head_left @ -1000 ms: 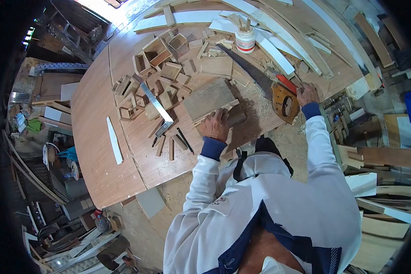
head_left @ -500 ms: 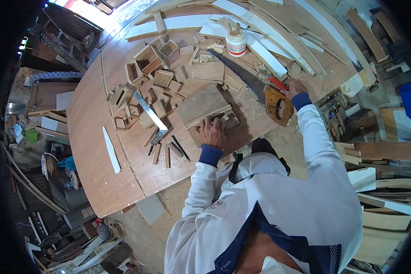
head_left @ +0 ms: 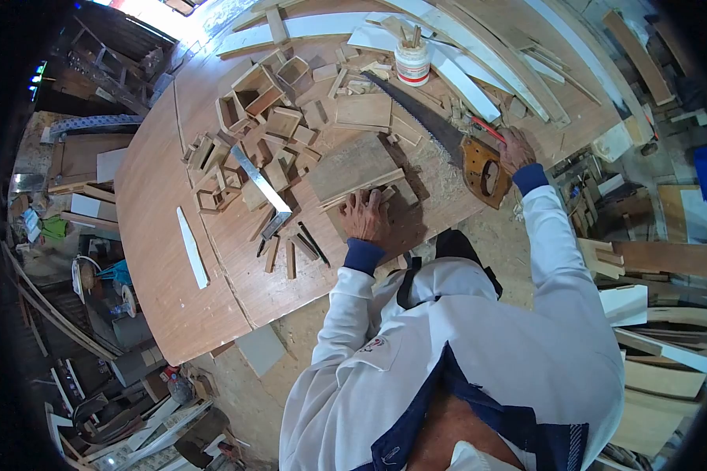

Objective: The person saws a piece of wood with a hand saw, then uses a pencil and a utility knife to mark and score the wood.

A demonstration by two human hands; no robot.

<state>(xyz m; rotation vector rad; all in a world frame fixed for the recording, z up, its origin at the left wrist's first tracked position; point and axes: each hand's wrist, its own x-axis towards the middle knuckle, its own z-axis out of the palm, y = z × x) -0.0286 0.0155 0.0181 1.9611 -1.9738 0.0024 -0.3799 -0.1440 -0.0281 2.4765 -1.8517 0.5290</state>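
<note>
My left hand [head_left: 367,217] presses down with bent fingers on a thin wooden strip [head_left: 385,182], which lies across a flat wooden board [head_left: 349,166] near the table's front edge. At the right, my right hand [head_left: 516,150] is closed around a slim red tool [head_left: 487,129]; its kind is hard to make out. Just left of that hand lies a handsaw [head_left: 479,169] with a wooden handle, its blade pointing to the far left. A try square [head_left: 259,188] rests on small wood pieces left of the board.
Small wooden boxes [head_left: 253,93] and offcuts crowd the table's middle. A white glue jar [head_left: 412,63] holding sticks stands behind the saw. Long boards [head_left: 479,59] lie along the back. A pointed white strip [head_left: 191,247] and a black pen [head_left: 313,242] lie toward the left.
My right hand has lifted the red tool slightly up and away from the saw handle, and more of the tool shows. My left hand stays on the strip. The view has shifted a little.
</note>
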